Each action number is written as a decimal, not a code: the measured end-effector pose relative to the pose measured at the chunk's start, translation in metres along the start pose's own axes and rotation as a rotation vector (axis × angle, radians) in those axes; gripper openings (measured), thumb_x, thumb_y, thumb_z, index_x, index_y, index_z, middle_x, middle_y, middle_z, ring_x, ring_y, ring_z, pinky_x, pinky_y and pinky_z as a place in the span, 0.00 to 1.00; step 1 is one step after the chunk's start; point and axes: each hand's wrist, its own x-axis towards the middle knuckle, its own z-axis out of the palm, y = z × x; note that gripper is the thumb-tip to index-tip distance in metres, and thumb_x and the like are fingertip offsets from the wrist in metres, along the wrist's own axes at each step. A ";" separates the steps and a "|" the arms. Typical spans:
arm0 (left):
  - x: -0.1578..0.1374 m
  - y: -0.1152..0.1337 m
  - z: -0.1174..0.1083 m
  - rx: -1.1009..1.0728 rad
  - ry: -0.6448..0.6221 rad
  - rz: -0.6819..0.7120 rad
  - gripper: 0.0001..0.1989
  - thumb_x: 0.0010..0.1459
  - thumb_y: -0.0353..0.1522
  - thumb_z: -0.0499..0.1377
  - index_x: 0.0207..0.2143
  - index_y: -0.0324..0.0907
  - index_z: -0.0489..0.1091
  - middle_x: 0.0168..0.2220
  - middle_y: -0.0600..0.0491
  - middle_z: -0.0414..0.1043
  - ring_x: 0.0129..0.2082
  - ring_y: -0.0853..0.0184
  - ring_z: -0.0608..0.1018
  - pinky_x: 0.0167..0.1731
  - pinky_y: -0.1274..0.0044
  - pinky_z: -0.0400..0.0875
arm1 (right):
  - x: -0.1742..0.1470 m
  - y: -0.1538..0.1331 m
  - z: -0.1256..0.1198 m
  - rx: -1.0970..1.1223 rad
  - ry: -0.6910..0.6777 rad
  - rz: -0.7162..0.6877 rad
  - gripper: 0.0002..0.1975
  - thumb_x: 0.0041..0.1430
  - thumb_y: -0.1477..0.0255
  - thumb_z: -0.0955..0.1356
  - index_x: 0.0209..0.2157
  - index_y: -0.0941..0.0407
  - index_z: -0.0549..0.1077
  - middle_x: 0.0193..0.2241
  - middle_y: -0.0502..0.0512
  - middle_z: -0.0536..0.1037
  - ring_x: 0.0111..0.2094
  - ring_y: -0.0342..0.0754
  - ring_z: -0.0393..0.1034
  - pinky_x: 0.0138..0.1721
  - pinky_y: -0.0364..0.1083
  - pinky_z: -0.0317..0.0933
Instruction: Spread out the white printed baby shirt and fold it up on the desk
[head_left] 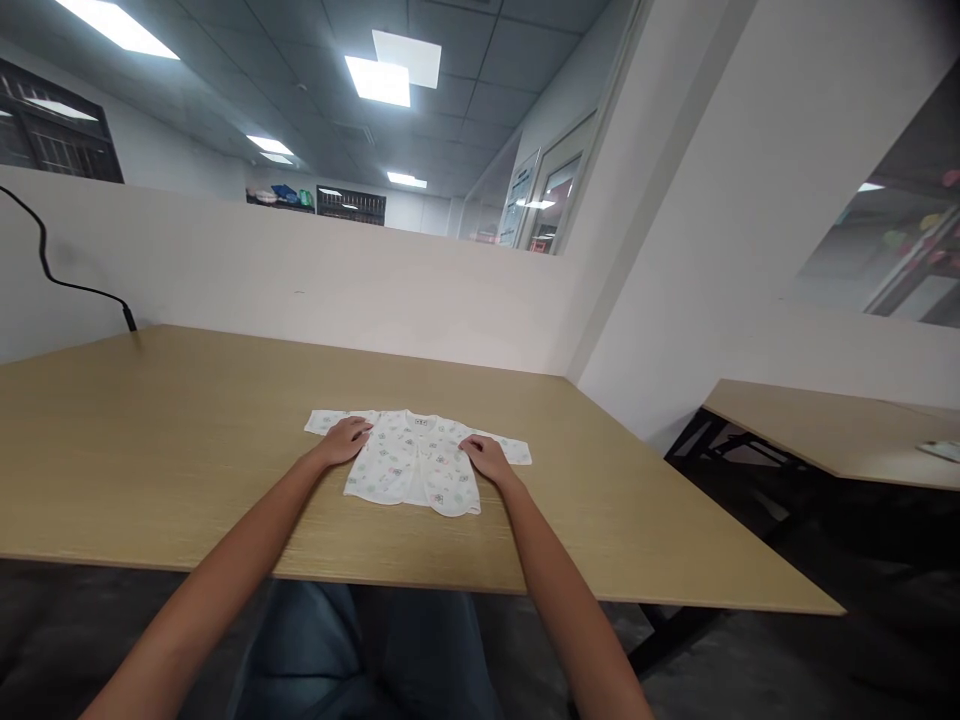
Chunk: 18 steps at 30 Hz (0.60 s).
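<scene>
A small white baby shirt (409, 465) with a scattered print lies spread front side up on the table. Its sleeves reach out to both sides, and its front edges part toward the hem. My left hand (346, 440) rests at the underarm on the left, its fingers lying over the cloth where sleeve and body meet. On the opposite side my right hand (486, 457) touches the shirt at the other underarm, fingers slightly bent and thumb apart. Neither hand lifts the cloth. Parts of both sleeves are hidden beneath my hands.
The wooden table (187, 430) ends at a low white partition (375, 290) behind the shirt. A black cable (75, 287) hangs down at the far left. To the right stands a second table (810, 425), beyond a gap. My legs (360, 650) are under the front edge.
</scene>
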 end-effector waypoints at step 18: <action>-0.001 0.000 0.000 -0.009 0.007 0.001 0.28 0.65 0.43 0.47 0.57 0.39 0.74 0.64 0.42 0.68 0.64 0.54 0.68 0.65 0.62 0.61 | 0.000 0.000 -0.001 -0.008 -0.014 0.000 0.15 0.58 0.63 0.64 0.33 0.56 0.80 0.39 0.57 0.84 0.42 0.55 0.75 0.44 0.48 0.62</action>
